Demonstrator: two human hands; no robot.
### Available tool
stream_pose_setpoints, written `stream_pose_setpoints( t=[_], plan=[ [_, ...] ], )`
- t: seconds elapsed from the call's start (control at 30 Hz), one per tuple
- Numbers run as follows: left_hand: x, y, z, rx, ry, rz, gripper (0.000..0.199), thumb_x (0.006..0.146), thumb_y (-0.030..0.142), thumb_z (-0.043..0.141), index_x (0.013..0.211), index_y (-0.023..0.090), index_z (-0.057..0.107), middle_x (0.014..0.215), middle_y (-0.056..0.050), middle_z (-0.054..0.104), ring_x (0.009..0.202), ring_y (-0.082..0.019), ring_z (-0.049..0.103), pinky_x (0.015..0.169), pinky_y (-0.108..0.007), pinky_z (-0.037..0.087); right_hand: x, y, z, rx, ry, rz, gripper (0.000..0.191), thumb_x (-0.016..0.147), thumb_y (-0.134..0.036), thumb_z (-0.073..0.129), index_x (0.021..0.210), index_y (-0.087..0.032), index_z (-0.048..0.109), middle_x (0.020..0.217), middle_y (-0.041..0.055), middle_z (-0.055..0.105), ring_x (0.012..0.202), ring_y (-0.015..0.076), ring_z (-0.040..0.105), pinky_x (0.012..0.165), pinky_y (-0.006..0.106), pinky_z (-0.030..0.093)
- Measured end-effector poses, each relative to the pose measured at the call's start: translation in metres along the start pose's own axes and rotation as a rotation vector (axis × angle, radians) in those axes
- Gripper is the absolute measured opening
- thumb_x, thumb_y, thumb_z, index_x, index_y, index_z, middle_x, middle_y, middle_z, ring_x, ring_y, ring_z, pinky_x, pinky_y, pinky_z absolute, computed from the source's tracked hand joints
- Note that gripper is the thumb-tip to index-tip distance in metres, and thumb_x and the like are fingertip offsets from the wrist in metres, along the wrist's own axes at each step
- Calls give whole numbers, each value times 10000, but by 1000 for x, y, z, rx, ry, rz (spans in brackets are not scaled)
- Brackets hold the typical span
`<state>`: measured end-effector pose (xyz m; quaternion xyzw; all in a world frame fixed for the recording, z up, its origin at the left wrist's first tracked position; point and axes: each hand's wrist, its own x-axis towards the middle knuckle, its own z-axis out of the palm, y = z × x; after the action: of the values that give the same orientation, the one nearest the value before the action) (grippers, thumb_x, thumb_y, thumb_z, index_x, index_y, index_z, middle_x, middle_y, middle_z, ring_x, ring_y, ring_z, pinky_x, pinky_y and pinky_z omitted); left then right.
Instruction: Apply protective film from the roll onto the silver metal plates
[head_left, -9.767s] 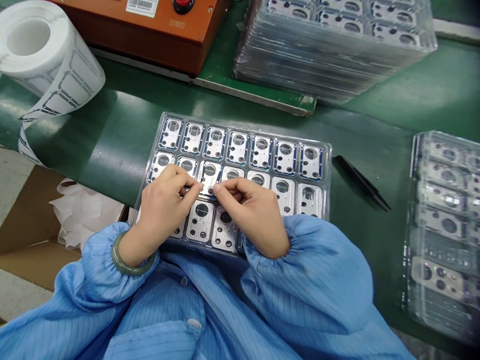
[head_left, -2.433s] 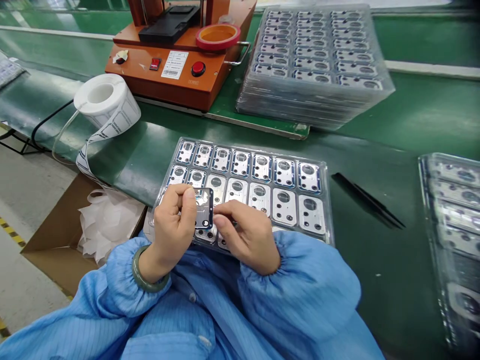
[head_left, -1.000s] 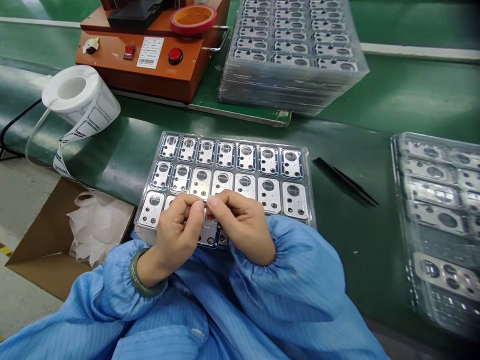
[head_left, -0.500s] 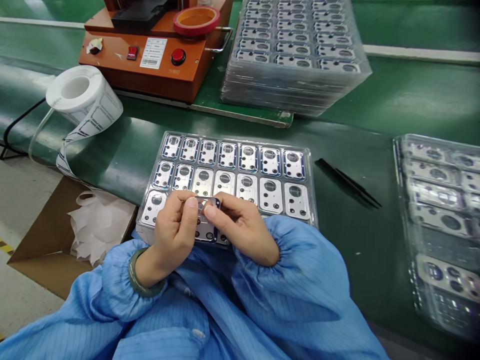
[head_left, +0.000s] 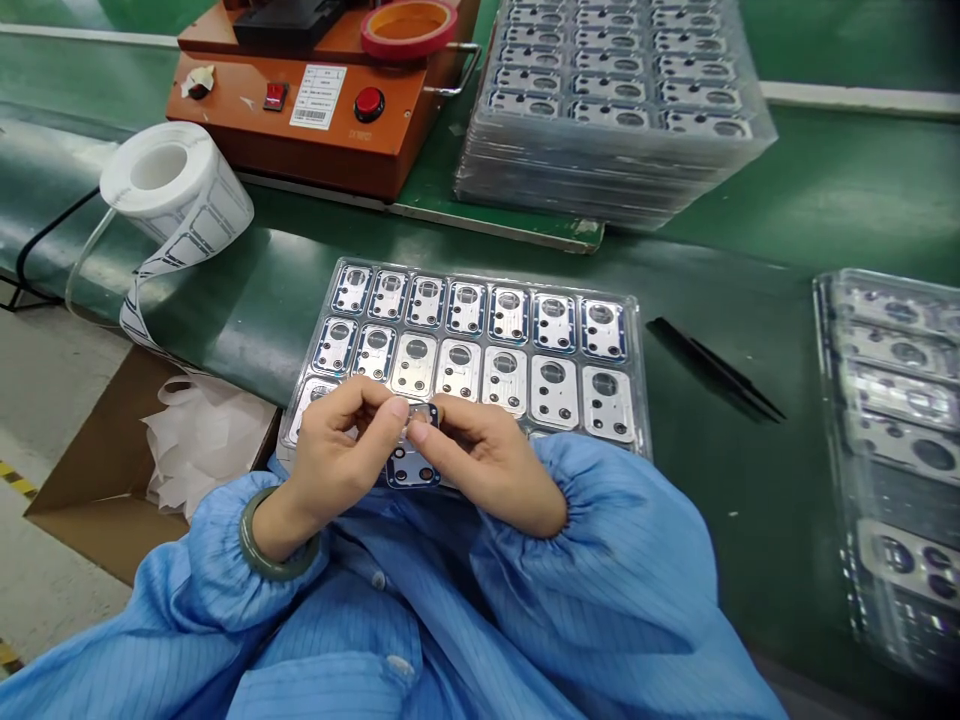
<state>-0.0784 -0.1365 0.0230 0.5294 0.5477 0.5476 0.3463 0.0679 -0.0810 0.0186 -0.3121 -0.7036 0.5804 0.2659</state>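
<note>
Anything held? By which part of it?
A blue-edged plate, held in left grip and right grip near its upper end as pictured; exact contact hidden.

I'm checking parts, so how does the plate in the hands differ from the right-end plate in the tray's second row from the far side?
The held plate is pinched between the left hand and right hand, while the tray plate lies in the tray. The held plate shows a blue border; the tray plate shows none. The hands hide part of the held plate; the tray plate's face shows clearly. Both have round holes.
</note>
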Motion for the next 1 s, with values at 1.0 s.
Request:
stream_pose_setpoints(
  t=[1.0],
  plan=[
    [8,-4,-26,-246,-200,-270,116,682,122,521,692,172,625,534,11,565,418,-85,487,382,-192,368,1,-1,0,-3,-19,-25,311,858,-300,537,591,-197,415,513,-58,376,481,74,323,454,225,267]
  ],
)
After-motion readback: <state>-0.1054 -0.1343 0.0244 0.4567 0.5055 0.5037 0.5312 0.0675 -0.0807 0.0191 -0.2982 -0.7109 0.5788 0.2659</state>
